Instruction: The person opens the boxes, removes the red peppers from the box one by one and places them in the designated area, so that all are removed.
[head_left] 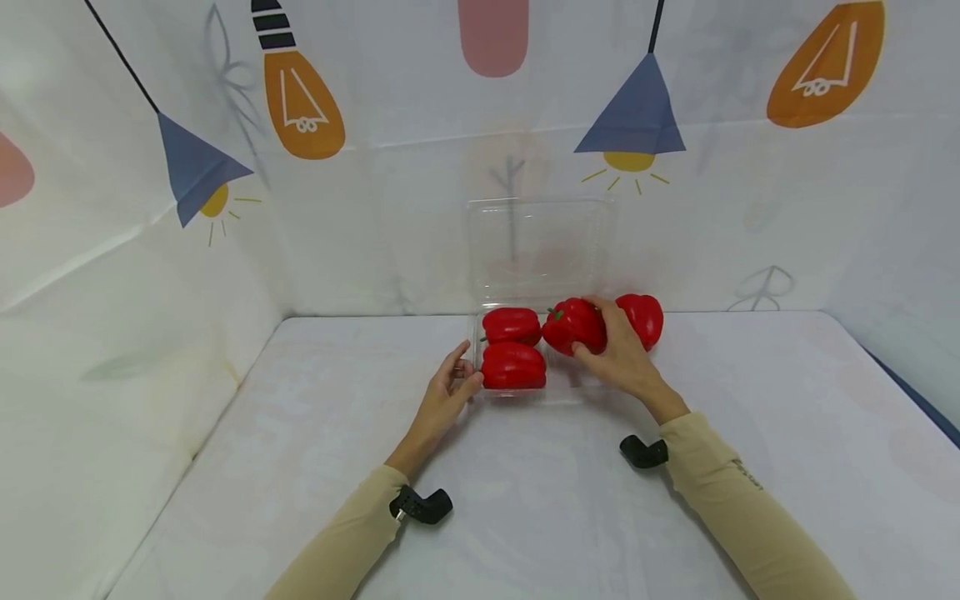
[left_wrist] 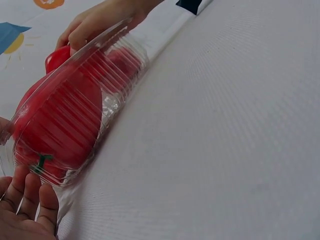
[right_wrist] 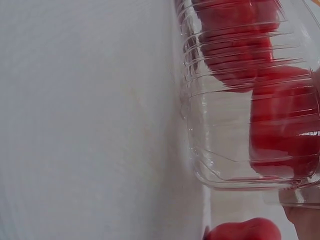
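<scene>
A clear plastic clamshell box stands with its lid raised at the back. Two red bell peppers lie in its left half, a rear pepper and a front pepper. My right hand grips a third red bell pepper with a green stem, at the right part of the box. At the box's left wall is my left hand, its fingertips right by the corner. Through the ribbed side, the front pepper shows in the left wrist view.
Another red bell pepper rests on the white table, right of the box and partly behind my right hand. A white curtain with printed lamps hangs behind the table's back edge.
</scene>
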